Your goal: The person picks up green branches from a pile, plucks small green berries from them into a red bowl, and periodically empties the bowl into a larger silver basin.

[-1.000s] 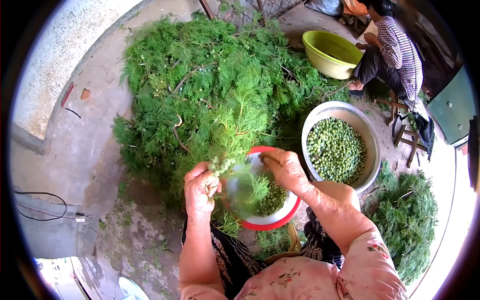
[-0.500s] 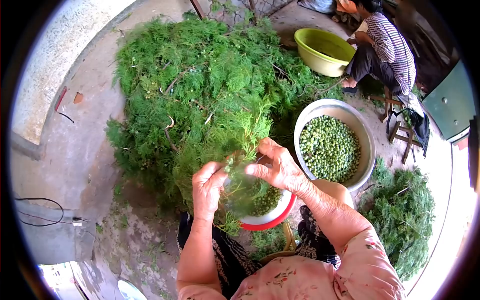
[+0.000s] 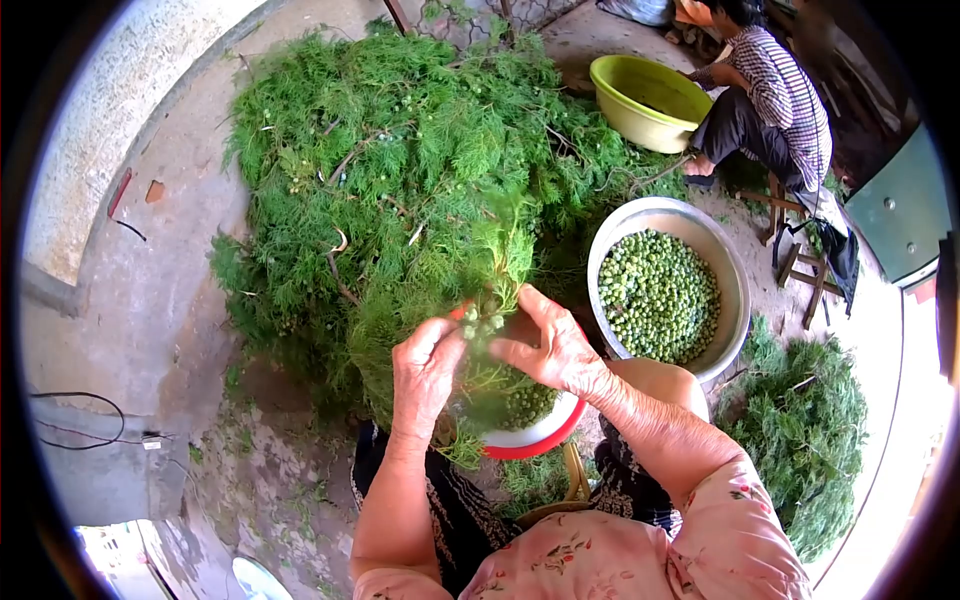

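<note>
While the left hand (image 3: 425,368) grips a feathery green sprig (image 3: 478,300) bearing small round berries, the right hand (image 3: 553,345) pinches at the berry cluster, both just above a red-rimmed white bowl (image 3: 535,432) of green berries, beside a large steel basin (image 3: 735,300) filled with more.
</note>
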### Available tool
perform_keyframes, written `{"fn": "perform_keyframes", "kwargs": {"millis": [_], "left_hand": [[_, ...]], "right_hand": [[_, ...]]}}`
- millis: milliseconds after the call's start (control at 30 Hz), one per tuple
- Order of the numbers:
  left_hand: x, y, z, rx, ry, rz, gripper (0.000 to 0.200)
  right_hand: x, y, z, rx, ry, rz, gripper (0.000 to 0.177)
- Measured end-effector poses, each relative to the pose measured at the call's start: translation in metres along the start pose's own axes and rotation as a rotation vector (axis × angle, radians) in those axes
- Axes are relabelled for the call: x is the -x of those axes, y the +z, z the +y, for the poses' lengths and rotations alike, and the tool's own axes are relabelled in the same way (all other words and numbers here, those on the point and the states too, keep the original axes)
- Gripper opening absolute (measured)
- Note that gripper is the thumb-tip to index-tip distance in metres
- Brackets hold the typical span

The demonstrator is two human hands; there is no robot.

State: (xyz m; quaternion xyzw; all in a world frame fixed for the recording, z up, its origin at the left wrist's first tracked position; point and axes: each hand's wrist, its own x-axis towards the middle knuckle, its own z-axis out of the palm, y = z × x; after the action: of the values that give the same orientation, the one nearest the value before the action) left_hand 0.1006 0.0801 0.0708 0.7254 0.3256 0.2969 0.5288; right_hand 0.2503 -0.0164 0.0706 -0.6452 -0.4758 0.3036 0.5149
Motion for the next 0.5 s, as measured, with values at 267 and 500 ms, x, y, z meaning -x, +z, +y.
{"fn": "perform_keyframes", "kwargs": {"millis": [267,500], "left_hand": [[0.001,0.001,-0.003,-0.052,0.054,0.013,0.007],[0.002,0.0,-0.01,-0.112,0.084,-0.063,0.006]], "right_hand": [[-0.001,0.011,0.012,0.2,-0.1,0.072,0.047],[-0.009,-0.012,0.002,0.147,0.155,-0.175,0.041]]}}
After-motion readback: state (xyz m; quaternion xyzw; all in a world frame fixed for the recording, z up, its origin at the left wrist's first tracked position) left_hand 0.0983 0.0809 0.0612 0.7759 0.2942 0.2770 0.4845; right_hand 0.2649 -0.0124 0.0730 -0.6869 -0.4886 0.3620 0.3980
